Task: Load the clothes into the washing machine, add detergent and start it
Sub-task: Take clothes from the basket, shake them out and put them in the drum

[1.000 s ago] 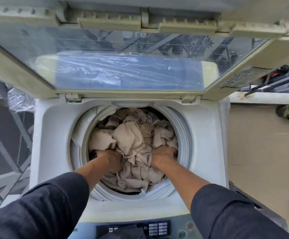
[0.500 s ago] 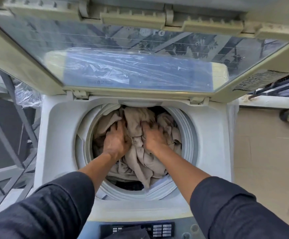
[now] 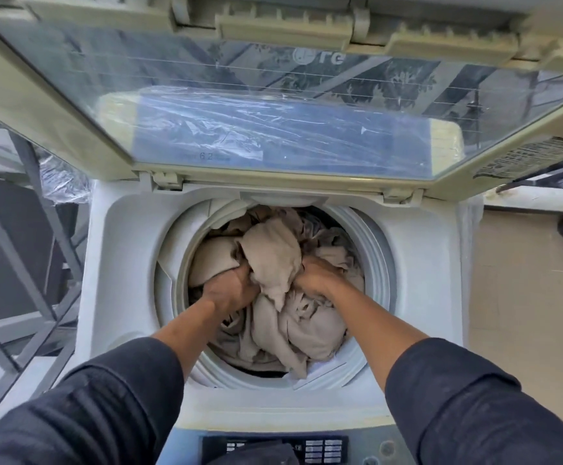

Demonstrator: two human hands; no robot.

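Your left hand [image 3: 231, 290] and right hand [image 3: 318, 280] were both down inside the drum [image 3: 372, 263] of the top-loading washing machine [image 3: 122, 263], fingers curled into the beige clothes [image 3: 273, 253], each hand gripping a bunch of fabric on either side of a raised fold. The pile filled the drum nearly to its rim, with one loose tail lying toward the near edge of the opening. The glass lid [image 3: 273, 129] stood raised at the back, and the control panel [image 3: 320, 448] lay at the near edge, between your dark sleeves [image 3: 105, 407]. The step in hand was judged to be the loading itself: the clothes were in the drum and were being settled. No detergent or its container was visible, so that step appeared not yet done. The next move probably called for you to let go of the fabric, tuck the loose tail below the rim so that nothing could catch under the lid, and withdraw both hands before fetching detergent.
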